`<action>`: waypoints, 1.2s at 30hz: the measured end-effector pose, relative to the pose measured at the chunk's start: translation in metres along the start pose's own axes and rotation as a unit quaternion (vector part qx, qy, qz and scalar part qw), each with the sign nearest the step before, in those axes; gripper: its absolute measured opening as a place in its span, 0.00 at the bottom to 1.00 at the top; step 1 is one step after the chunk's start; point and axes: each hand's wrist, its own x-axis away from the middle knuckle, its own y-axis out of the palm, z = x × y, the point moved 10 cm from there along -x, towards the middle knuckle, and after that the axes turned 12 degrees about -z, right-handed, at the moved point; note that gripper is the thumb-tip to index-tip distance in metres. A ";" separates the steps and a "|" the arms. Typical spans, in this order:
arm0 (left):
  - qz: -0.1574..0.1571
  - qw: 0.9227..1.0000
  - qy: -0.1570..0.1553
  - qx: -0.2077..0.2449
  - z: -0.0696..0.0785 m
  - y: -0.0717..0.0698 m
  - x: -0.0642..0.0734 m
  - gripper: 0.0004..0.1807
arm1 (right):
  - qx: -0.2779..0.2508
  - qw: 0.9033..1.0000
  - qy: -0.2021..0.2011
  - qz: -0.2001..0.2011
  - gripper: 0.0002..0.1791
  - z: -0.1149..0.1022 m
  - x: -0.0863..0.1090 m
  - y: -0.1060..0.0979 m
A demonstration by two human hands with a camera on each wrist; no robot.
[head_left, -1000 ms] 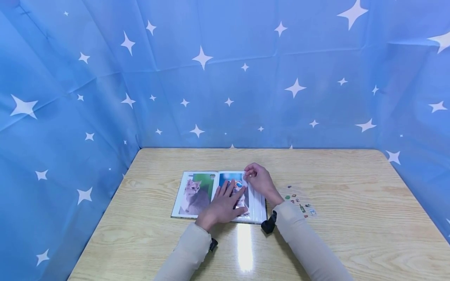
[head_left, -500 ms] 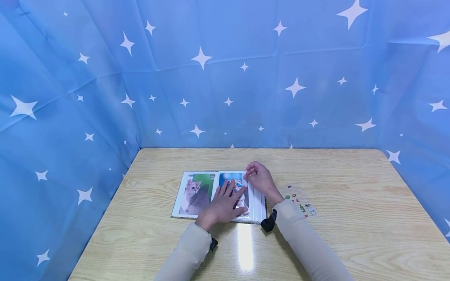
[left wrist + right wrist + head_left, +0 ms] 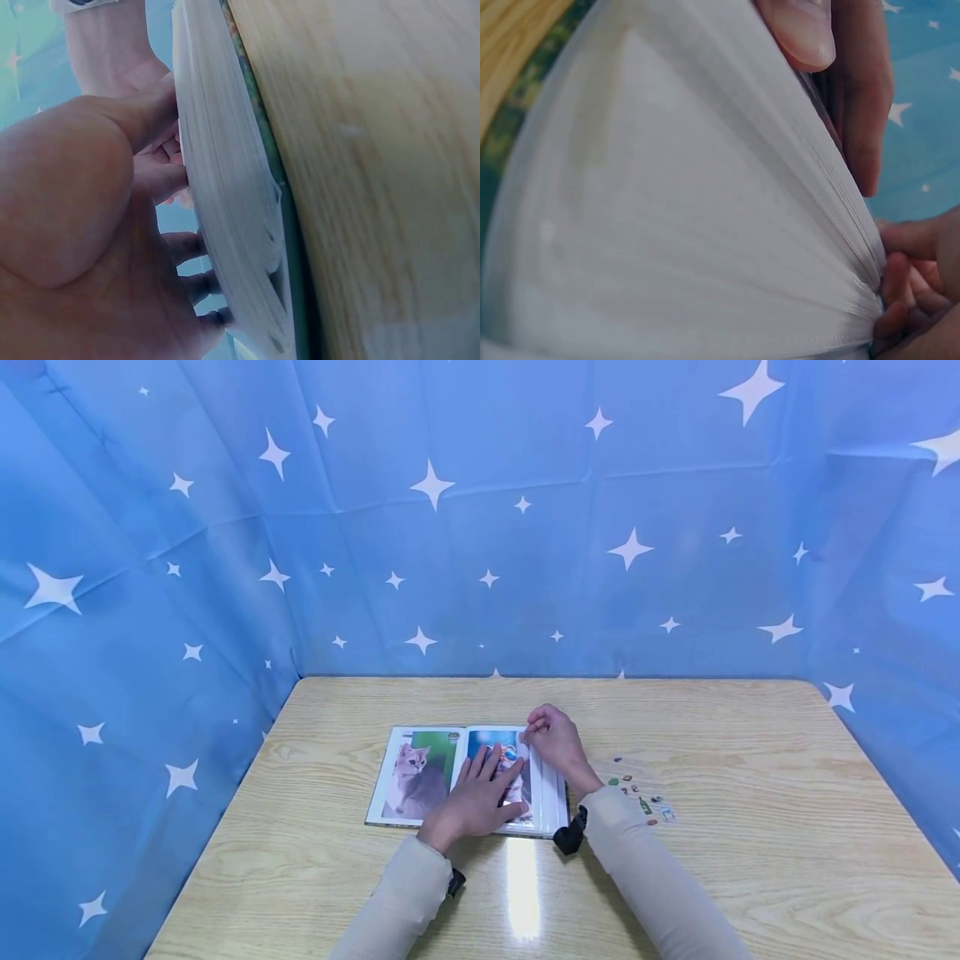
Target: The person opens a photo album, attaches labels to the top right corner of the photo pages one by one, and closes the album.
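An album (image 3: 550,810) lies spread on the table, a grey kitten photo (image 3: 416,783) on its left page. The right page carries a blue-topped photo (image 3: 481,742), largely covered by my left hand (image 3: 472,797). That hand rests flat with fingers spread; its fingertips meet the page edge in the left wrist view. At the photo's top right corner, my right hand (image 3: 557,743) has its thumb (image 3: 802,34) on the page. Its fingers extend past the thumb, a gap between them in the right wrist view. What is under the thumb is hidden.
Right of the album, a clear sheet with several small stickers (image 3: 645,805) lies beside my right sleeve. A small dark sticker (image 3: 453,736) is at the kitten photo's top right corner. A blue star-patterned curtain (image 3: 480,527) hangs behind the wooden table (image 3: 765,827).
My right hand's fingers have lifted slightly and its wrist has shifted a little left, still at the photo's corner. The left hand and the album stay in place.
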 end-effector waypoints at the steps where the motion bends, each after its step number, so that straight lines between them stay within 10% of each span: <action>1: 0.001 1.000 0.001 -0.001 0.000 0.000 0.000 0.38 | -0.001 1.000 0.001 0.000 0.08 0.000 0.000 0.000; 36: 0.002 1.000 -0.001 -0.005 -0.001 0.001 -0.002 0.38 | 0.026 0.999 -0.003 0.032 0.05 0.001 -0.003 -0.005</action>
